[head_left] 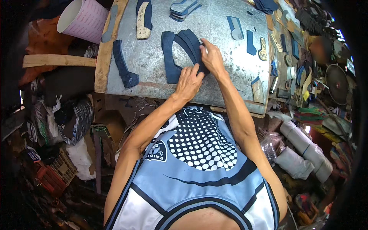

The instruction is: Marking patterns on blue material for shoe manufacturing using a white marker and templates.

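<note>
On the metal-topped table [153, 73] in front of me lie curved dark blue cut pieces [168, 57], looking like fabric or thin leather, some fanned out in an overlapping stack [188, 38]. My left hand [188, 82] is at the lower end of the stack, its fingers bent and closed on the pieces. My right hand [212, 58] holds the stack's right edge, its fingers bent around it. The right fingertips are partly hidden by the pieces. Left of them lies a separate stack of long dark blue pieces [123, 65].
Pale patterns [144, 21] and small blue pieces [185, 8] are spread over the table. A white-pink bucket [84, 21] stands beyond the left edge, near a wooden bar [59, 60]. Tape rolls [291, 72], blue-handled scissors [274, 69] and a fan [336, 84] are at right.
</note>
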The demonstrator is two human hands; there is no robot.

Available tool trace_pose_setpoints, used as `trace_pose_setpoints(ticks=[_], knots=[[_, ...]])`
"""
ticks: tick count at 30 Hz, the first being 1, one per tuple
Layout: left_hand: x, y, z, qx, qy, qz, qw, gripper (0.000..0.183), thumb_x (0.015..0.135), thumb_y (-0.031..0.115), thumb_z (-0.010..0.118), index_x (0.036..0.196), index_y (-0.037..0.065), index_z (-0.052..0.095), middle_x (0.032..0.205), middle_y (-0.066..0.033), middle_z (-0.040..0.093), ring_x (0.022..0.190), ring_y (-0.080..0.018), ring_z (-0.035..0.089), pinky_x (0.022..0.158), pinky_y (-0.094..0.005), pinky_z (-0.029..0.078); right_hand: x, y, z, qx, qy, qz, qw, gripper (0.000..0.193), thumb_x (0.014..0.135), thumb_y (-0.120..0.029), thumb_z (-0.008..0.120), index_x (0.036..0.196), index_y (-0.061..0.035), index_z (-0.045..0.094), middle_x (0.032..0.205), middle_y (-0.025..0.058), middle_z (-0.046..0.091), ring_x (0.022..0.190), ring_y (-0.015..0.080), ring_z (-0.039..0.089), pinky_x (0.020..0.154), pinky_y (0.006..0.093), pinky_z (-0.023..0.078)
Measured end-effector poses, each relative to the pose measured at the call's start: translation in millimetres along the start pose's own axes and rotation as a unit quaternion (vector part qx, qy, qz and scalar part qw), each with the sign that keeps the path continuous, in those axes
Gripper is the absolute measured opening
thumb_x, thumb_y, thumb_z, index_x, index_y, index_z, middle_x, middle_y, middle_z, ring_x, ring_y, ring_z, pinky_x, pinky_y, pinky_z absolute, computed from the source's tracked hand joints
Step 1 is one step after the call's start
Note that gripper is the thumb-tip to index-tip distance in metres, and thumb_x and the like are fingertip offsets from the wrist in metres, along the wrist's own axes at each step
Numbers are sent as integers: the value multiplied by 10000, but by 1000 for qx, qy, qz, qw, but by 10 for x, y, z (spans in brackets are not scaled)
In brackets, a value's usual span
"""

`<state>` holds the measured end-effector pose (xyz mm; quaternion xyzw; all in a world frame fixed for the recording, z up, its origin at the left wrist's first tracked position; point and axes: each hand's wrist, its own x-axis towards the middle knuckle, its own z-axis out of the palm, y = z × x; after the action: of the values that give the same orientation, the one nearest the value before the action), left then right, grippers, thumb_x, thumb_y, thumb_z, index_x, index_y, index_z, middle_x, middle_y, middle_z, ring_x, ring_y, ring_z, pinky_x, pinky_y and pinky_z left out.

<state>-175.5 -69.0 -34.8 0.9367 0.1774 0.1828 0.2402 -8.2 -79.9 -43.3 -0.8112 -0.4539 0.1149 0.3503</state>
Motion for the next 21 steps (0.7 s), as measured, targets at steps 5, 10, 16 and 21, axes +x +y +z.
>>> trace_pose_setpoints(ticks=[5, 10, 16, 21], knots=[[-41, -77, 61, 10, -1, -23, 1000, 176, 797, 60, 662, 961, 12, 618, 1145, -224, 551, 1017, -381, 549, 924, -464, 424, 58, -138, 116, 46, -23, -75, 996, 325, 919, -141, 564, 1215, -14, 613, 1099, 224, 673, 1012, 410, 622, 921, 454, 481], [25, -33, -126, -51, -3, -19, 998, 261, 743, 143, 751, 925, 14, 616, 1087, -197, 543, 1019, -374, 531, 907, -463, 423, 107, -192, 163, -24, 2, -125, 992, 373, 862, -184, 672, 1186, -11, 612, 1066, 217, 659, 989, 408, 609, 858, 470, 490], [47, -517, -318, 75, 29, -50, 996, 458, 781, 422, 746, 1050, 56, 688, 1255, -186, 567, 1263, -397, 458, 1101, -555, 291, 285, -272, 358, -152, -31, -128, 980, 587, 770, -356, 773, 1198, -2, 584, 1062, 240, 625, 995, 416, 581, 858, 479, 482], [53, -872, -421, 73, -1, -32, 997, 448, 808, 420, 731, 1085, 69, 692, 1255, -167, 579, 1309, -393, 427, 1120, -567, 261, 330, -345, 483, -157, -45, -102, 981, 481, 817, -287, 702, 1187, -6, 578, 1057, 222, 611, 986, 394, 582, 832, 484, 487]])
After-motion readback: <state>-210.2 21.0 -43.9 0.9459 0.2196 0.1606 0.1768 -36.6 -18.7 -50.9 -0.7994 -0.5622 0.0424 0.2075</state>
